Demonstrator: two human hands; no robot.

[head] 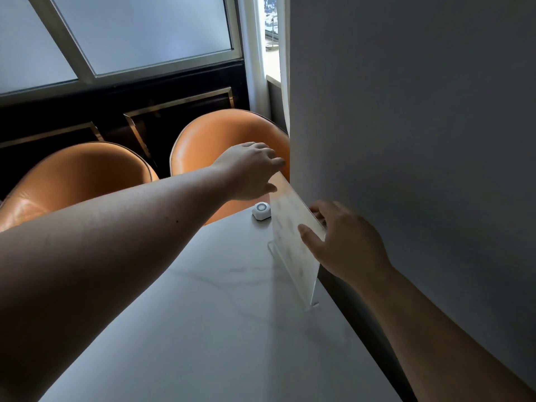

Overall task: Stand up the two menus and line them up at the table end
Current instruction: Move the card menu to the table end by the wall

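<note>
So the big grey wall point(420, 140) fills the whole right side, and the white marble-look table point(203, 329) runs right up against it. Two orange leather chairs point(220, 140) sit on the far left side of the table, under a frosted window point(130, 33).

The menu point(293, 242) is a clear acrylic stand with a pale, washed-out sheet inside; the print is too faint to read. It's upright on its clear foot, at the far right of the table, just beside the wall, edge-on-ish to the camera. Only one menu visible from here.

Left hand point(249, 172) comes in from the left with its grip pinched on the menu's far top corner. Right hand point(345, 242) has the near top corner, thumb on the front face and fingers wrapped behind.

Little white call button point(261, 210) with a grey ring sits just beside the menu, on its left.
</note>
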